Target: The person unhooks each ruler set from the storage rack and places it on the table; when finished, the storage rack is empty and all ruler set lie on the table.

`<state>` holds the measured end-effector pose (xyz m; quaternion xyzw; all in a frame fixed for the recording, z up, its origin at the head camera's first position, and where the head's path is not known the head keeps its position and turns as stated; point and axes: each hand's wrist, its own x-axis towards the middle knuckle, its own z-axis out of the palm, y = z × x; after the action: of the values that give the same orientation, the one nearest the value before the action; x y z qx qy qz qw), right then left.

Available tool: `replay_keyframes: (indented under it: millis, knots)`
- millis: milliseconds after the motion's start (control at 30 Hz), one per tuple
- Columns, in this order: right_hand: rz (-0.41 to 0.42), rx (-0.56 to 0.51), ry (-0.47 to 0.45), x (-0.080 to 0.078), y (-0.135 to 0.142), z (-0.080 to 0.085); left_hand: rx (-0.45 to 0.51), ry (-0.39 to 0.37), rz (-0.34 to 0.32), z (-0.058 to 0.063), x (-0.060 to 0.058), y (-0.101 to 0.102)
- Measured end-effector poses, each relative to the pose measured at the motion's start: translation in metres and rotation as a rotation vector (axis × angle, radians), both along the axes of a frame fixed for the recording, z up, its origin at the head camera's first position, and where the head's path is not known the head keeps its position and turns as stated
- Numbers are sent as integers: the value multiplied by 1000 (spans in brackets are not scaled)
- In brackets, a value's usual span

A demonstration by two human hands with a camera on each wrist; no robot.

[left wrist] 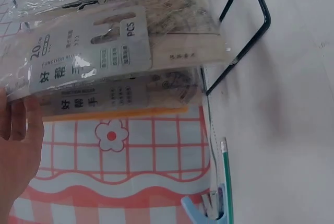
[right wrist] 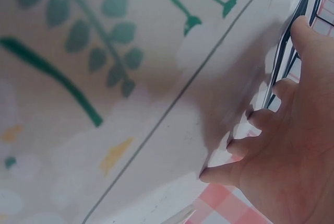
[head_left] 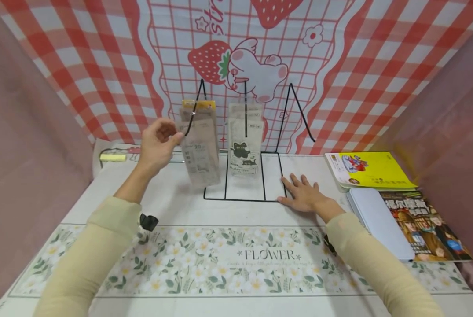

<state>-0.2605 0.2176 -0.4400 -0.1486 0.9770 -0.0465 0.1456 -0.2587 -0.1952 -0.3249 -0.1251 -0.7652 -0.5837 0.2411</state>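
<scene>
A black wire display rack (head_left: 244, 200) stands against the back cloth, with three hooks rising from its base. On its left hook hang clear ruler packets, the front one (head_left: 200, 154) marked 20. My left hand (head_left: 157, 145) is at the upper left edge of that packet, near the hook's tip. In the left wrist view, its curled fingers grip the end of the ruler packet (left wrist: 120, 41). Ruler sets with a black cat print (head_left: 245, 152) hang on the middle hook; the right hook (head_left: 302, 112) is bare. My right hand (head_left: 301, 193) lies spread on the table, thumb and fingertips at the rack's right base wire.
On the right lie a yellow book (head_left: 379, 169), a comic-style book (head_left: 426, 224) and a pale blue case (head_left: 380, 224). At the back left is a yellow item (head_left: 112, 157); a green pencil (left wrist: 227, 177) shows in the left wrist view. Pink curtains (head_left: 30, 114) flank the table.
</scene>
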Motion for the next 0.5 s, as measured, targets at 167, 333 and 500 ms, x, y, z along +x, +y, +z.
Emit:
replay_keyframes:
  millis: [167, 333, 500]
  knots:
    - [5, -4, 2, 0, 0, 0, -75, -1, -35, 4, 9, -7]
    - [7, 3, 4, -1, 1, 0, -136, -3, -86, 7, 20, -13]
    - [6, 4, -3, -1, 0, 1, -154, 3, -146, 6, 32, -21]
